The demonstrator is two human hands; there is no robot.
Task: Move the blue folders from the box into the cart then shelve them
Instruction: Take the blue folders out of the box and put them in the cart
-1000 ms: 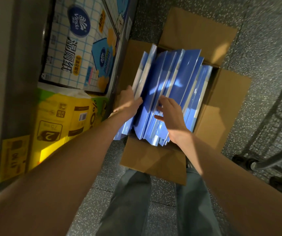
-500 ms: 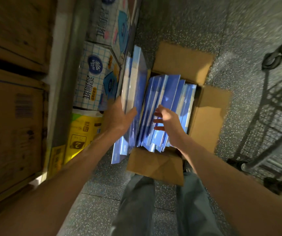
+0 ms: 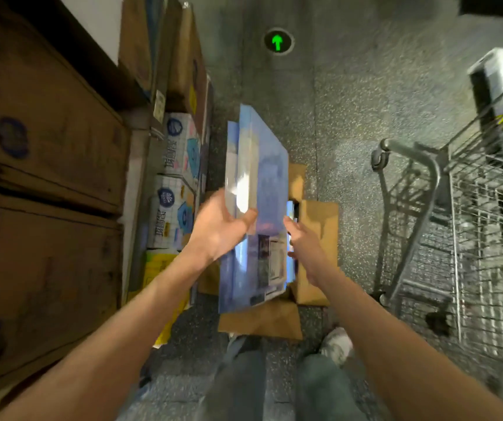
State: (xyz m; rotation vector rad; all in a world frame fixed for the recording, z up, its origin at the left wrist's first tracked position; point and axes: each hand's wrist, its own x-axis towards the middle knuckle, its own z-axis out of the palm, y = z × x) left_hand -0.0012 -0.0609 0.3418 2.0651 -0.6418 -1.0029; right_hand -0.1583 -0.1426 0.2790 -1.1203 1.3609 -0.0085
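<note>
Above box [image 3: 323, 220], folders [image 3: 265, 177] well apart from cart [image 3: 437, 183]

Both bare forearms reach forward and converge at mid-frame. The left hand [image 3: 218, 230] grips a stack of blue folders [image 3: 267, 177], thumb across the front, fingers hidden behind. The right hand [image 3: 303, 243] sits at the stack's right edge, fingers extended

Big brown boxes [image 3: 46, 141] sit stacked on the left. Next to them are two white packs with blue squares [image 3: 180, 147], one on top of the other. A yellow pack [image 3: 159, 265] is under them. The gray floor [image 3: 350, 117] has little specks. Far ahead, a green arrow [image 3: 277, 42] glows in a dark circle. A white shoe [image 3: 337, 344] stands on the floor.
</note>
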